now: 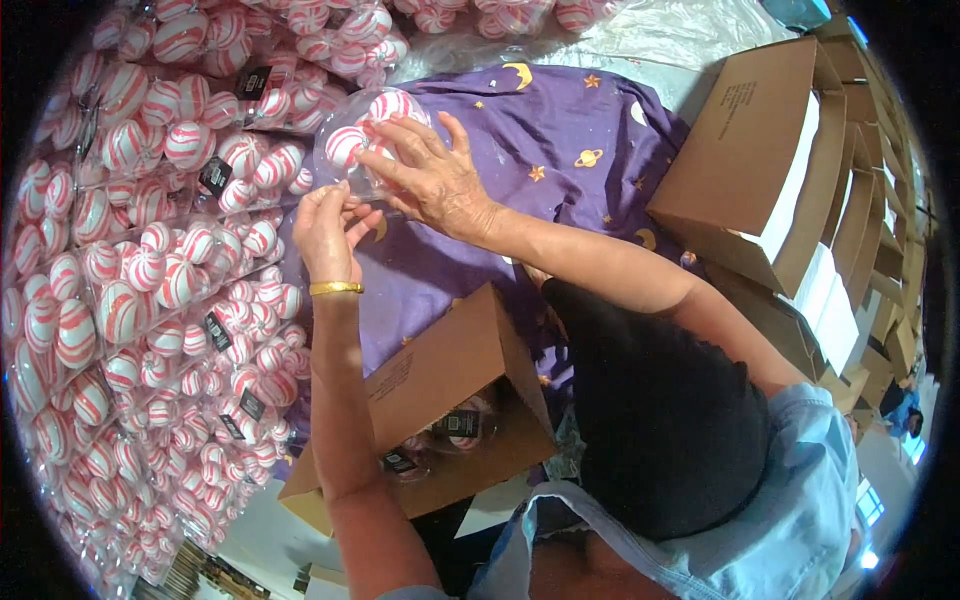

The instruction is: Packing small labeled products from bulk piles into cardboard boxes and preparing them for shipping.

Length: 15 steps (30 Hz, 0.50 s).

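Note:
A clear round plastic package [322, 152] of red-and-white striped ornament balls [344, 147] lies on a purple cloth [520, 130] printed with stars and moons. My right hand [432, 178] rests on top of the package with its fingers spread and stretched out, covering part of the balls. At the package's near-left edge is my left hand [335, 228], a yellow bangle on its wrist. Its thumb and fingertips are pinched together on the clear edge. How much of the plastic lies between those fingertips is hard to make out.
Many bagged striped balls [165, 215] with black tags are heaped along the left and far side. An open cardboard box [440, 375] near me holds tagged packages [462, 425]. More cardboard boxes [745, 140] line the right. Clear plastic sheeting [650, 38] lies beyond the cloth.

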Each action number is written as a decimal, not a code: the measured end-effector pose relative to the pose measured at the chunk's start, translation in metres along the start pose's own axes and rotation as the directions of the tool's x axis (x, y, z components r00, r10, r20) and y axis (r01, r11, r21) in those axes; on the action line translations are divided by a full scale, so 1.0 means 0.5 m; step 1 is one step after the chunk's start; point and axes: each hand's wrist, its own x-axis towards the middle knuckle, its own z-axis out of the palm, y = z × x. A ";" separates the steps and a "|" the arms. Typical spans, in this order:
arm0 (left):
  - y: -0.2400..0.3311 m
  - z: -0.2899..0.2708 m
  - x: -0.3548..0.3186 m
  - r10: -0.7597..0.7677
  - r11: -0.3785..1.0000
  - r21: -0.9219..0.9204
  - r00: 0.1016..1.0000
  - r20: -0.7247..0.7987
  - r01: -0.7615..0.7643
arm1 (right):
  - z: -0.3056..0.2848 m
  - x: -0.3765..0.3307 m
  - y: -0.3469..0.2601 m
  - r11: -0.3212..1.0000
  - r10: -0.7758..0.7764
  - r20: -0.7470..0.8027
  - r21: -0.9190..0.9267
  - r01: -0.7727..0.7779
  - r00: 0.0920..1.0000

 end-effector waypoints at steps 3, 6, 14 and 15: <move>-0.019 -0.013 0.009 -0.015 1.000 0.014 1.000 -0.024 0.015 | 0.006 -0.003 0.004 0.999 -0.018 -0.026 -0.048 0.017 0.999; -0.027 -0.008 0.024 -0.036 0.996 -0.083 0.999 -0.012 0.034 | 0.004 -0.004 0.004 0.997 -0.038 0.012 -0.068 0.039 0.999; -0.050 0.032 0.099 0.379 0.909 0.200 0.925 -0.039 -0.365 | -0.012 -0.001 0.009 0.995 -0.043 0.018 0.089 0.041 0.999; -0.056 0.047 0.105 0.482 0.832 0.329 0.875 -0.029 -0.447 | -0.010 0.000 0.016 0.996 -0.041 0.011 0.081 0.040 0.999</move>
